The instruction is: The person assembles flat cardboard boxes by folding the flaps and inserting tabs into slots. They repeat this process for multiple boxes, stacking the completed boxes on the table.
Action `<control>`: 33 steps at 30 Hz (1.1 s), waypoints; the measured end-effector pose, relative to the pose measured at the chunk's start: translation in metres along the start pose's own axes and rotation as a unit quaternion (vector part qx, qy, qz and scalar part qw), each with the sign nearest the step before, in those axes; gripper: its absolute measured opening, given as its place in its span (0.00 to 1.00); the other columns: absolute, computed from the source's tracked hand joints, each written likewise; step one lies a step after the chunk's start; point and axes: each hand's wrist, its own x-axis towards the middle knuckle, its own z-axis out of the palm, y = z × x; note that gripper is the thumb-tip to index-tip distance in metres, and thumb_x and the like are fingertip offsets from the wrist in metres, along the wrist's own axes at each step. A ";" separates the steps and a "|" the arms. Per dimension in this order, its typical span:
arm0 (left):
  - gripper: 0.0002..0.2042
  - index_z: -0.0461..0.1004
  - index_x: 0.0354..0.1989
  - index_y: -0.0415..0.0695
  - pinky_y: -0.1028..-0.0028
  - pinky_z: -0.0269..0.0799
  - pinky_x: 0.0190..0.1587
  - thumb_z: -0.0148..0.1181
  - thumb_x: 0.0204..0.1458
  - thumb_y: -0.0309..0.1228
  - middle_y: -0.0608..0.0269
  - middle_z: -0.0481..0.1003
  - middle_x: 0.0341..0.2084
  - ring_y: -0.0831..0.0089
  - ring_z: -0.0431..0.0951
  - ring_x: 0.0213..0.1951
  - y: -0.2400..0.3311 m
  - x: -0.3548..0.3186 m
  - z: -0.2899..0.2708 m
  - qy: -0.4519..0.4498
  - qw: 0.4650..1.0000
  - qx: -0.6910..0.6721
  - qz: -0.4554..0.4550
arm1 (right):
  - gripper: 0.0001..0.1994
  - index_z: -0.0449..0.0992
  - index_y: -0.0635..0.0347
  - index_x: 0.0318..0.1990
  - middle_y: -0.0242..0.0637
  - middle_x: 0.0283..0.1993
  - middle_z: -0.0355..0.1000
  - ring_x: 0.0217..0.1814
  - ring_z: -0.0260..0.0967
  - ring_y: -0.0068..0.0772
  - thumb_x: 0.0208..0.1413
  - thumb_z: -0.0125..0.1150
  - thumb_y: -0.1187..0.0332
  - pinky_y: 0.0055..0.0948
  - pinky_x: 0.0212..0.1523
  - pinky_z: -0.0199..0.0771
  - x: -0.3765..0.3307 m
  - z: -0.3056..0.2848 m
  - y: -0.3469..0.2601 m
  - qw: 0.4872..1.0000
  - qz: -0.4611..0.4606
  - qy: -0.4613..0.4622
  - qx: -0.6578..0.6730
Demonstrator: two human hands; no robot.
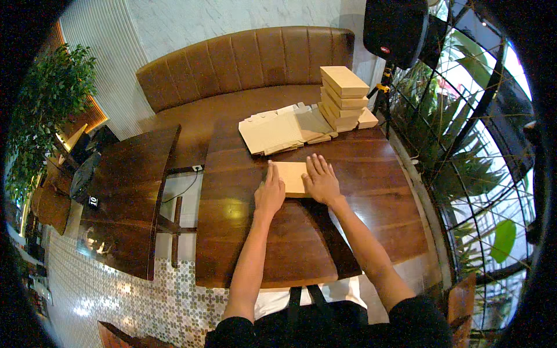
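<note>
Both hands press flat on a folded cardboard box (292,177) lying mid-worktop (301,243): the left hand (270,194) at its left edge, the right hand (321,181) on its right side, fingers stretched open, gripping nothing. Beyond lies a heap of flat box blanks (278,132), then a stack of assembled boxes (343,98) before the brown leather bench (232,64).
</note>
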 end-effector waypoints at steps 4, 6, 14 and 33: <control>0.31 0.47 0.80 0.41 0.52 0.67 0.68 0.38 0.74 0.42 0.42 0.63 0.72 0.39 0.71 0.66 -0.013 -0.003 0.005 0.037 0.981 -0.190 -0.008 | 0.32 0.60 0.57 0.76 0.51 0.82 0.51 0.83 0.47 0.57 0.72 0.45 0.48 0.48 0.80 0.50 0.003 -0.001 0.020 0.989 0.079 -0.029 0.125; 0.32 0.47 0.80 0.41 0.55 0.62 0.71 0.39 0.74 0.46 0.43 0.62 0.73 0.44 0.66 0.70 -0.026 -0.014 0.008 0.034 0.956 -0.291 0.029 | 0.32 0.60 0.55 0.76 0.52 0.80 0.53 0.81 0.50 0.60 0.70 0.51 0.49 0.45 0.79 0.53 -0.005 -0.010 0.029 0.959 0.119 -0.048 0.251; 0.30 0.59 0.76 0.39 0.65 0.56 0.74 0.52 0.72 0.44 0.54 0.65 0.71 0.62 0.64 0.72 0.006 -0.066 0.035 0.048 0.793 -0.607 0.025 | 0.43 0.54 0.59 0.77 0.47 0.71 0.65 0.72 0.64 0.42 0.60 0.74 0.61 0.42 0.72 0.66 -0.120 -0.044 0.026 0.705 0.238 -0.021 0.667; 0.23 0.69 0.69 0.45 0.51 0.55 0.74 0.54 0.67 0.38 0.51 0.66 0.70 0.50 0.61 0.73 0.121 -0.029 0.100 -0.023 0.957 -0.012 0.288 | 0.20 0.77 0.61 0.52 0.32 0.41 0.75 0.35 0.71 0.20 0.61 0.71 0.56 0.20 0.35 0.71 -0.097 -0.097 0.256 0.619 0.444 0.325 0.560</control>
